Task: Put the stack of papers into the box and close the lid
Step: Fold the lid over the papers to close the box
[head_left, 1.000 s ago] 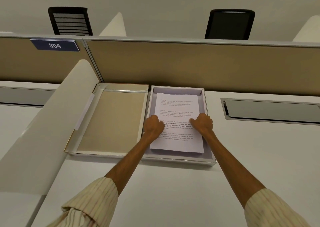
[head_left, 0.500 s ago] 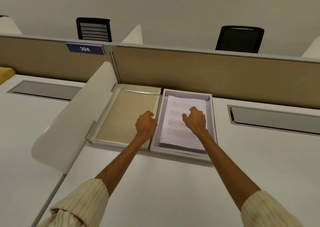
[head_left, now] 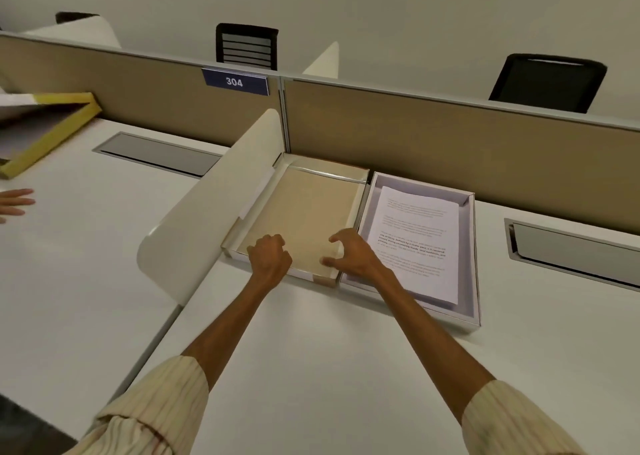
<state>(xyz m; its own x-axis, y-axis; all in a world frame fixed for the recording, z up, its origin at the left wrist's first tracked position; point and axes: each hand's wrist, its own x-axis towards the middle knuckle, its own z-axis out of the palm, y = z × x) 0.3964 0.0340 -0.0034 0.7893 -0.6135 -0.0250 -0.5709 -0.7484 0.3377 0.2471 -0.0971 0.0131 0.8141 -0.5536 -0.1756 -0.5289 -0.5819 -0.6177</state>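
Note:
The white box (head_left: pixel 476 257) sits open on the desk, and the stack of printed papers (head_left: pixel 415 232) lies flat inside it. Its lid (head_left: pixel 311 208) lies upside down right beside it on the left, with the tan inside facing up. My left hand (head_left: pixel 270 258) is curled over the lid's near wall, fingers closed on it. My right hand (head_left: pixel 349 253) hovers at the lid's near right corner, fingers arched and apart, thumb touching the edge. My right forearm crosses the box's near left corner.
A white curved divider (head_left: pixel 207 226) stands against the lid's left side. A tan partition (head_left: pixel 450 142) runs behind both. Grey cable hatches (head_left: pixel 156 151) (head_left: pixel 571 250) sit in the desk. Another person's hand (head_left: pixel 15 201) and a yellow-edged box (head_left: pixel 48 122) are at far left.
Both hands have left the papers and shifted left onto the lid's near edge. The view has swung left, so the neighbouring desk now shows.

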